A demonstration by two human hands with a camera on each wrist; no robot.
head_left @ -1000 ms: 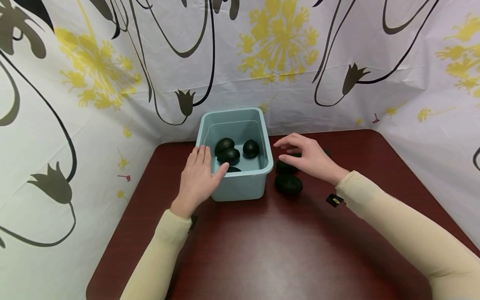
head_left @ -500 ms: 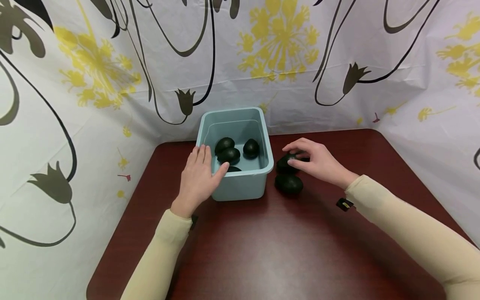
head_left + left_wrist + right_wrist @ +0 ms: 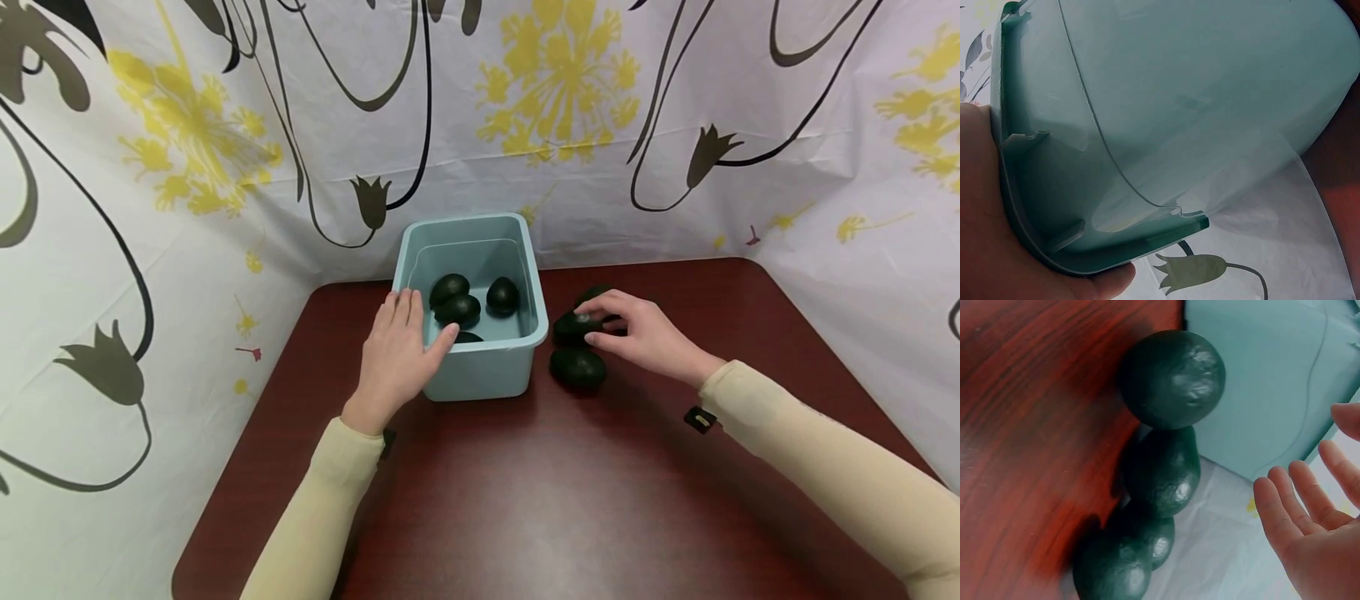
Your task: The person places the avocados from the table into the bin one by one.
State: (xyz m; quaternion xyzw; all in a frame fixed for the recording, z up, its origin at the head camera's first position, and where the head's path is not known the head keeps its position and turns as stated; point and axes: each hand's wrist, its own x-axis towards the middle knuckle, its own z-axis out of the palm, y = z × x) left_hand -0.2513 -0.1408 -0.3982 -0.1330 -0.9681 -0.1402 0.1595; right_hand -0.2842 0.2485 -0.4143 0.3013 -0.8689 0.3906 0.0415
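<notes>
A light blue plastic bin (image 3: 480,372) stands on the table with several dark green avocados (image 3: 457,311) inside. My left hand (image 3: 397,358) rests on the bin's front left corner, its fingers lying straight along the rim. In the left wrist view, that hand (image 3: 997,244) touches the lip of the bin (image 3: 1166,112). To the right of the bin, my right hand (image 3: 637,333) hovers beside an avocado (image 3: 572,328), fingers loosely bent and holding nothing. Nearer to me lies another avocado (image 3: 577,368). The right wrist view has several avocados (image 3: 1172,378) in a row, apart from the hand (image 3: 1316,531).
The dark red wooden table (image 3: 525,492) reaches back to a white curtain (image 3: 600,192) with yellow and grey flowers. An avocado (image 3: 592,293) partly hidden by my right hand lies farther back. The bin stands near the table's far edge.
My right hand has moved right and toward me, lowering beside the avocados. The avocado at the back shows more now. My left hand and the bin have stayed in place.
</notes>
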